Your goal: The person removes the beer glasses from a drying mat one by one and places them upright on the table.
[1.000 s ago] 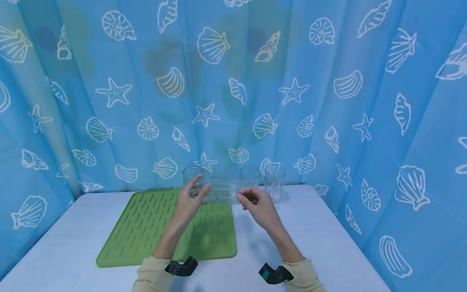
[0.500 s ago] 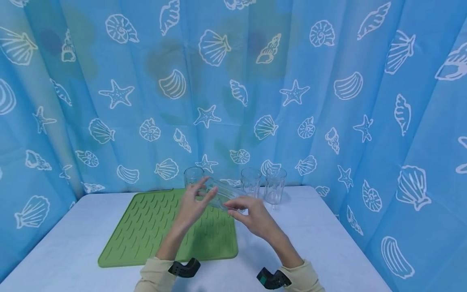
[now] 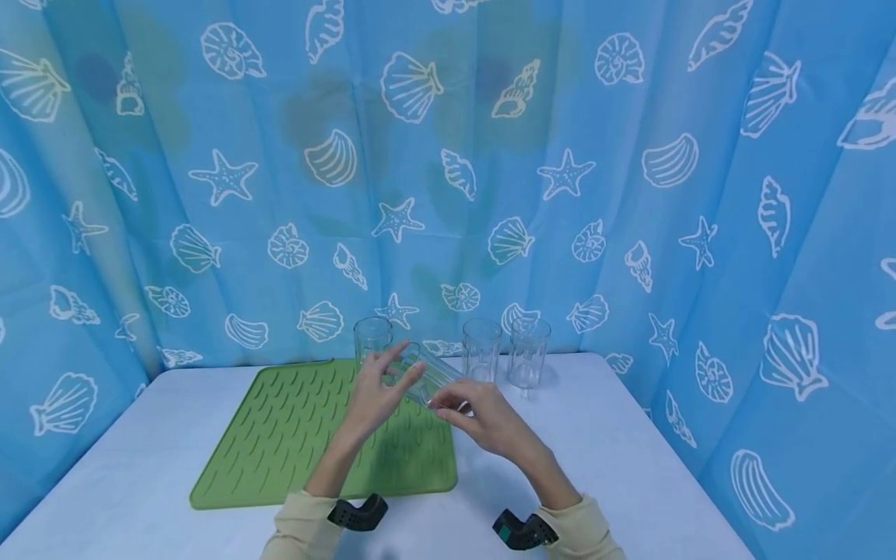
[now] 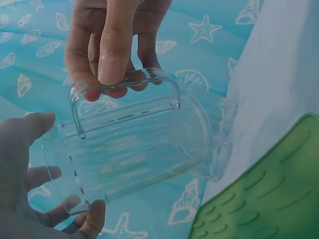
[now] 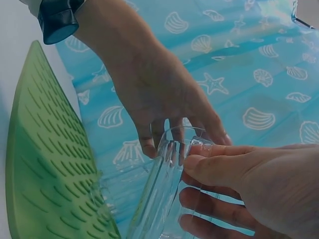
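A clear glass mug (image 4: pixel 134 159) is tilted on its side above the far right part of the green ridged mat (image 3: pixel 280 435). My right hand (image 3: pixel 483 412) pinches its handle (image 4: pixel 124 79) between the thumb and the fingers. At the mouth end, my left hand (image 3: pixel 374 393) holds the rim, its thumb on one side and its fingers curled round the other. In the right wrist view the left fingers show partly through the glass. The mug's base points away from the left palm in the left wrist view.
A clear drinking glass (image 3: pixel 371 336) stands behind the left hand at the mat's far edge. Two more, a middle glass (image 3: pixel 481 346) and a right glass (image 3: pixel 528 358), stand upright at the table's back. A blue shell-print curtain (image 3: pixel 448 194) closes off the back and sides.
The mug has turned from lying nearly level to slanting down toward the right hand. My right hand has come lower and to the left; the left hand has shifted slightly right.
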{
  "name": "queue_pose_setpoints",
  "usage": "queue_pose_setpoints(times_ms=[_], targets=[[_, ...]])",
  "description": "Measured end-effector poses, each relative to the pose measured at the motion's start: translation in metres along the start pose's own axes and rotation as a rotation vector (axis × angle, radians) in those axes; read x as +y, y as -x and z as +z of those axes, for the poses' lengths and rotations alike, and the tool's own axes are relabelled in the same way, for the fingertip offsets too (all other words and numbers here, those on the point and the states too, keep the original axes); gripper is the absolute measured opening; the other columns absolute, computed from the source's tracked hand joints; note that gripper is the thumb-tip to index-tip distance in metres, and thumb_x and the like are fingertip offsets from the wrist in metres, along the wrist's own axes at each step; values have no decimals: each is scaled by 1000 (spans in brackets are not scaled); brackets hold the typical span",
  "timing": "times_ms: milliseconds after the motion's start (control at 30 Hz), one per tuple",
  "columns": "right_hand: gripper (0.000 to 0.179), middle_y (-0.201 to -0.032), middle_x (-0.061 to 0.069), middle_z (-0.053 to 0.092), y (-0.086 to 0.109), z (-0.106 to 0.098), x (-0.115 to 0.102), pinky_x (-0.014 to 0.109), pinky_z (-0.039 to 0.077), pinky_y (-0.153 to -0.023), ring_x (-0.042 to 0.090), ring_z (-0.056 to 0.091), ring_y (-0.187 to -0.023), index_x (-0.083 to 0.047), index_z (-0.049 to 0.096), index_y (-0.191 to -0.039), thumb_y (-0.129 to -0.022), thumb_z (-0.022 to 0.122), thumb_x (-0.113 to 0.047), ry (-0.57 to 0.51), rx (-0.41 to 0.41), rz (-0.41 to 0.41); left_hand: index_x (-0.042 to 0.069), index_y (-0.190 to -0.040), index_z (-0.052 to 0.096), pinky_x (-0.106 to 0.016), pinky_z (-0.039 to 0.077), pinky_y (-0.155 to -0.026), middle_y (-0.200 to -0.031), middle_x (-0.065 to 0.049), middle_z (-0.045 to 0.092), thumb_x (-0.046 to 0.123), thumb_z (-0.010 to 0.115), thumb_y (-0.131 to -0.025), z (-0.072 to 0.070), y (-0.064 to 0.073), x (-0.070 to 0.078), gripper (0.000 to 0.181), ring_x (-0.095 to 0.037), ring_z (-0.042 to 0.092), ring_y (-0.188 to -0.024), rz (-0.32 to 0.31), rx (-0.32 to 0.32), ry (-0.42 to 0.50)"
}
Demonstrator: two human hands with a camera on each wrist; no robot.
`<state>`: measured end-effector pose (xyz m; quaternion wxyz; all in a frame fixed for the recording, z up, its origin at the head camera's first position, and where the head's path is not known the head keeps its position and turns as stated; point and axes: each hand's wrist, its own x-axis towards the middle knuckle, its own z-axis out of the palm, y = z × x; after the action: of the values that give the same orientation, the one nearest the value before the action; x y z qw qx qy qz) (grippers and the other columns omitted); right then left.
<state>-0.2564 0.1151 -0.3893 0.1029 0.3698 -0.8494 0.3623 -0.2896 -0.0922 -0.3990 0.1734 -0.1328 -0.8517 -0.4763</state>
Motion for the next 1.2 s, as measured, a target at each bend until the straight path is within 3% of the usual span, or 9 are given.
queue_pose_setpoints(times_ms=[433,700,867,1000,1200], targets=[[11,-99,4,72,-1,7,6,23,57,-73,12,68,-86,-15,69,-105,-97,62,-14,-55,-32,2,23,-144,51,-33,51,-73,-136,-16,48,50,68,-89,-2,1,-5,64,-35,56,-113,-25,-32,20],[11,-99,4,72,0,6,15,24,58,-73,13,69,-86,-13,69,-105,-96,63,-15,-51,-11,21,17,-146,48,-35,54,-72,-133,-20,51,46,70,-89,-2,-3,-5,68,-36,57,-114,32,-55,-11],[12,-98,4,71,-2,8,24,24,58,-73,15,69,-87,-9,68,-105,-97,62,-16,-71,-8,13,15,-146,48,-46,57,-86,-137,-20,49,41,70,-90,-2,-5,-5,65,-37,56,-118,37,-60,21],[11,-96,3,71,-1,10,29,22,58,-72,15,69,-86,-9,68,-104,-97,62,-15,-83,9,19,12,-147,45,-50,52,-100,-141,-23,44,39,68,-92,-2,-6,-6,65,-41,53,-126,40,-84,87],[10,-98,3,71,2,11,35,21,58,-72,13,69,-88,-14,68,-104,-97,63,-17,-148,1,59,14,-149,42,-53,50,-102,-151,-20,39,39,66,-94,-2,-2,-11,65,-43,49,-132,30,-111,105]])
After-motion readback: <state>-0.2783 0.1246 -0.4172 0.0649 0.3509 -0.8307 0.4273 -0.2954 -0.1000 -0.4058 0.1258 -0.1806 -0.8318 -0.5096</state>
